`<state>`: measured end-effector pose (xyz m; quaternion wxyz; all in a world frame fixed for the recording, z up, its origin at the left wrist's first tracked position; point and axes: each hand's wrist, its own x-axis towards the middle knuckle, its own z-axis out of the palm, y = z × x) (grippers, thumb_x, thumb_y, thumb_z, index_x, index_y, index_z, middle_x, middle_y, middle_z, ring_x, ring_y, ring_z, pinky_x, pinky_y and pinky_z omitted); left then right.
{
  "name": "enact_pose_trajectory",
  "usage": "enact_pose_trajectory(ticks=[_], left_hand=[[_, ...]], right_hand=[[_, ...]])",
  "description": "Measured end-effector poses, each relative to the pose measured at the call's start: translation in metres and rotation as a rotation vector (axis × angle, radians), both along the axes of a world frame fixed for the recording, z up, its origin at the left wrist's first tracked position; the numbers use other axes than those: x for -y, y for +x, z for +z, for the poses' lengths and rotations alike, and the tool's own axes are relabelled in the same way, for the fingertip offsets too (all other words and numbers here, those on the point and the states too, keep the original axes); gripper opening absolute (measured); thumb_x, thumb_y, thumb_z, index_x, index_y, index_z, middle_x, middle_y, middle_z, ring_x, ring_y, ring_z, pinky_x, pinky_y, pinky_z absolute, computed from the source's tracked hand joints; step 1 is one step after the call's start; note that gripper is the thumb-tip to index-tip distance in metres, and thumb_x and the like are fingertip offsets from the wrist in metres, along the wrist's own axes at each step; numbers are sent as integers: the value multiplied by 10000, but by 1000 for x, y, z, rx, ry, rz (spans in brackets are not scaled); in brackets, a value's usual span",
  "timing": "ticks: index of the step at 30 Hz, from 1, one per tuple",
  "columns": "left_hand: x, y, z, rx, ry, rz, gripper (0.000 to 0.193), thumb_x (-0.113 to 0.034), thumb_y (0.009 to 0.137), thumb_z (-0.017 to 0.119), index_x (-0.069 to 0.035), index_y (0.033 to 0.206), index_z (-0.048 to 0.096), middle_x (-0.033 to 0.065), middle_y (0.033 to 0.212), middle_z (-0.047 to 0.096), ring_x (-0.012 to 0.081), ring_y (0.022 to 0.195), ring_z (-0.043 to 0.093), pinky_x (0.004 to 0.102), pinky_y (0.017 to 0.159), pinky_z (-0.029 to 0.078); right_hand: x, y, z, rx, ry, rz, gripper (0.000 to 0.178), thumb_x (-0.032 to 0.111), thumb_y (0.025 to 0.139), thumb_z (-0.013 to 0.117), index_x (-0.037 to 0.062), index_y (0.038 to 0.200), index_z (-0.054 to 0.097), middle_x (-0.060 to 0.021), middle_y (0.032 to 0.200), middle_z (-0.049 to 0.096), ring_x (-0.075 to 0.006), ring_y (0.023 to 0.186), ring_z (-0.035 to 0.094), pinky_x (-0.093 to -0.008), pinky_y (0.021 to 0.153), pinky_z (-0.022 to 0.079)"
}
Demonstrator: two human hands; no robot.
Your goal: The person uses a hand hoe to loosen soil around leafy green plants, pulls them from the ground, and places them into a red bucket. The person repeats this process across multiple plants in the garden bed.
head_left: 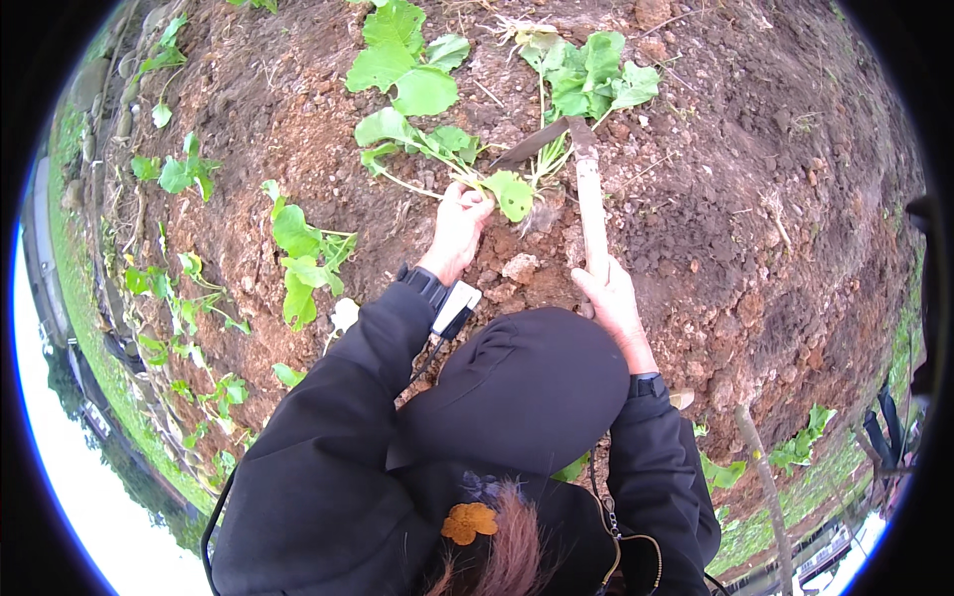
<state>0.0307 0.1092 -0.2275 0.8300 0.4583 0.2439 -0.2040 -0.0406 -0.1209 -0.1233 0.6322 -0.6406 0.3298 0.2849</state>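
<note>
My left hand is closed around the stems of a green leafy plant, just left of the middle. In my right hand is the pale wooden handle of a sickle, which points away from me. Its dark, flat blade angles left from the far end of the handle, among the stems just beyond my left hand. The lower ends of the gripped stems meet loose soil. A second bunch of broad leaves lies beyond the blade.
Reddish-brown, lumpy soil spreads around the plants. More leafy plants grow on the left, and another is at the lower right. A wooden stick stands at the lower right. Stones and grass border the left side.
</note>
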Motion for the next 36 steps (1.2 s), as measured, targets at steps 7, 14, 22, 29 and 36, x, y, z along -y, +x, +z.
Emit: enact_pose_trajectory(ticks=[7,14,22,29,36], left_hand=[[-30,-7,77,199,171,-108,597,33,752,610,-61,1272,333,35,994,557,128,964,536,277,859,426],[-80,25,108,257,139,76,454,58,740,547,-24,1168,421,61,974,575,149,892,571,280,783,491],[-183,64,75,302,20,544,410,17,828,530,-17,1222,423,143,1171,532,256,1048,548,398,939,455],[-199,118,53,-176,-29,688,446,-168,896,536,51,1243,361,211,1136,501,320,1055,517,419,978,430],[9,52,26,578,1151,-597,422,-298,723,687,-70,1060,575,129,959,594,278,843,592,374,767,482]], right_hand=[[1,2,0,-67,10,-35,279,203,790,664,32,940,503,15,629,479,-63,435,444,-215,386,369],[6,0,-6,-10,34,-34,279,223,785,668,29,918,517,21,653,483,-59,455,443,-219,400,377],[9,2,-11,43,-73,27,289,237,768,676,31,906,528,11,646,496,-59,473,456,-226,413,385],[10,-1,-11,-14,38,-49,257,199,776,671,34,901,519,6,637,502,-56,457,453,-225,410,385],[10,-10,4,147,59,-238,246,147,776,674,36,885,484,0,610,492,-72,435,448,-227,389,376]])
